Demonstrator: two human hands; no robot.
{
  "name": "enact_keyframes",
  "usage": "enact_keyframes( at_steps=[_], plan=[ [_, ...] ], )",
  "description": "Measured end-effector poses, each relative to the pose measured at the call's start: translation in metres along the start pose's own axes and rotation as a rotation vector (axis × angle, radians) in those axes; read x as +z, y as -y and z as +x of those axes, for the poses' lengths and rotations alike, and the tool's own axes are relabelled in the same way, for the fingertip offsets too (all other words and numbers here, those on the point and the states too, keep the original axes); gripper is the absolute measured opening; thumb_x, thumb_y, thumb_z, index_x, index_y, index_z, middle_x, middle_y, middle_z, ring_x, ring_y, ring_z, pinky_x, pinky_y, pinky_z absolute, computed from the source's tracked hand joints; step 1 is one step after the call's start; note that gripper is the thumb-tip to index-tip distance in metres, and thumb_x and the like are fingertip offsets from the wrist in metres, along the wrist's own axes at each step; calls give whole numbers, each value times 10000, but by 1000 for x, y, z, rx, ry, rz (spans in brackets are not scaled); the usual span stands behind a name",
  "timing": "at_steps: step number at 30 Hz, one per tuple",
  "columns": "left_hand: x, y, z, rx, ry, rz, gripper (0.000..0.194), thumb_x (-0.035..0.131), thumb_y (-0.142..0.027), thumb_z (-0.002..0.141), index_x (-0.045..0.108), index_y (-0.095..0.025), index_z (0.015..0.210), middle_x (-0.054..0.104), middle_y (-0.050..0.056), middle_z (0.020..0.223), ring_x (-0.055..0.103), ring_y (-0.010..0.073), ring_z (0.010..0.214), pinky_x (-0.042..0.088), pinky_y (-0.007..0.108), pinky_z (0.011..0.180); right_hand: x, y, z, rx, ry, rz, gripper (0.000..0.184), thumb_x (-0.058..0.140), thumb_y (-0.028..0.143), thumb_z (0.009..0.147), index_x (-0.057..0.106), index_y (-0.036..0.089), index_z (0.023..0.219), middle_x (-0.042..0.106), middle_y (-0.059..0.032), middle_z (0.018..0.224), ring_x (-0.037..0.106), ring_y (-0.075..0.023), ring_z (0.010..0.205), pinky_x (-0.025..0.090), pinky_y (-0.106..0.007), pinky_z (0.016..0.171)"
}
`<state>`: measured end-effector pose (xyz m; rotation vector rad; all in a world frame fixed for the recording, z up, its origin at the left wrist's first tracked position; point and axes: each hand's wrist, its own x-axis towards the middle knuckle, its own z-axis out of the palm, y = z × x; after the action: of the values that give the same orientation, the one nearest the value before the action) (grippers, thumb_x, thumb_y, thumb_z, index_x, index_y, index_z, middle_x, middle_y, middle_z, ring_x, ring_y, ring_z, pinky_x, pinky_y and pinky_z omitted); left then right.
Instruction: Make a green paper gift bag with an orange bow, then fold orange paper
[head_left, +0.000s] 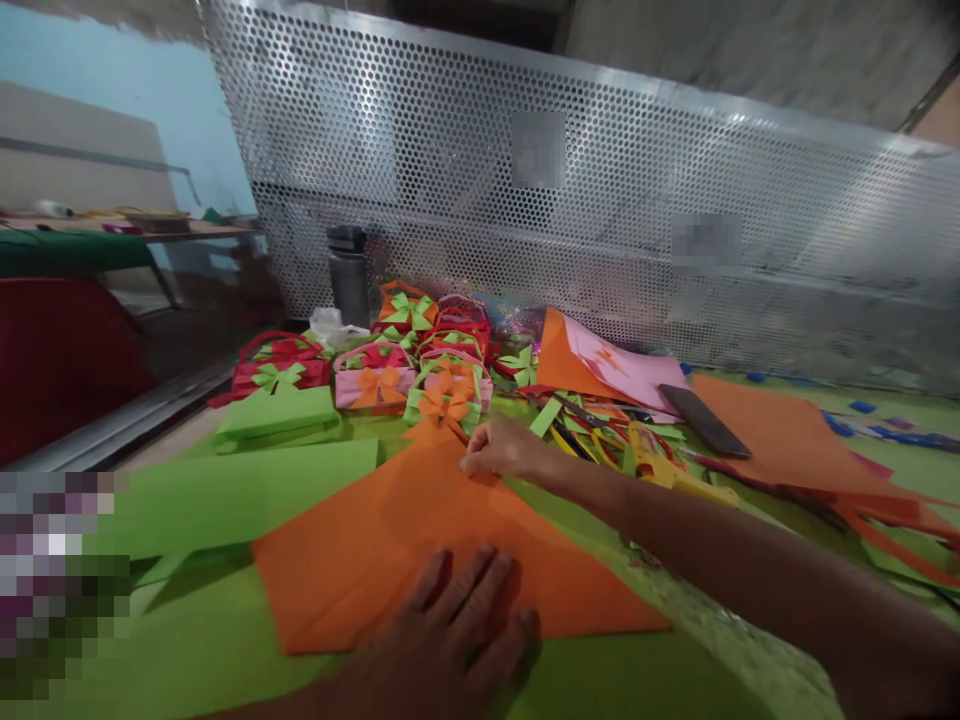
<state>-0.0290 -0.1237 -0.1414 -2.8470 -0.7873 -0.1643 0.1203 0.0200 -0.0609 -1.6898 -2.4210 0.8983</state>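
Note:
A large orange felt-like sheet (420,520) lies before me on the green surface. My left hand (457,630) rests flat on its near part, fingers spread. At the far corner of the sheet is my right hand (504,448), its fingers pinched together. A thin dark orange edge or strip (456,430) shows beside those fingertips; what they grip is hidden. Just beyond stand small handled baskets with bows, among them a pink one (375,385) and a green one with orange bows (444,400).
Folded green sheets (247,490) lie to the left. On the right are a yellow glue gun (652,460), a dark phone (703,420), a pink sheet (622,365) and more orange sheets (780,430). A dark bottle (349,280) stands before the perforated metal panel (465,150).

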Motion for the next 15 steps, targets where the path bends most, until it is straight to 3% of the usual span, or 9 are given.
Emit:
enact_keyframes(
  at_steps=[5, 11, 15],
  plan=[
    [9, -1, -1, -8, -25, 29, 612, 474, -248, 898, 204, -236, 1447, 349, 172, 1442, 321, 364, 1318, 346, 562, 978, 0, -1, 1, 37, 43, 25, 302, 553, 332, 886, 562, 154, 1130, 587, -67, 1126, 599, -204, 937, 512, -394, 779],
    [10, -1, 0, 11, -126, 100, 562, 463, -328, 915, 258, -235, 1430, 424, 179, 1394, 390, 372, 1273, 384, 546, 938, -1, 6, 8, 55, 88, 58, 310, 551, 326, 889, 550, 159, 1150, 578, -74, 1143, 597, -201, 943, 514, -396, 780],
    [10, -3, -1, 5, -124, 118, 511, 414, -331, 938, 270, -264, 1424, 447, 156, 1383, 419, 348, 1259, 401, 518, 936, -6, 7, 5, -31, 30, 55, 275, 561, 330, 881, 577, 146, 1085, 604, -55, 1067, 609, -179, 864, 523, -353, 716]
  ],
)
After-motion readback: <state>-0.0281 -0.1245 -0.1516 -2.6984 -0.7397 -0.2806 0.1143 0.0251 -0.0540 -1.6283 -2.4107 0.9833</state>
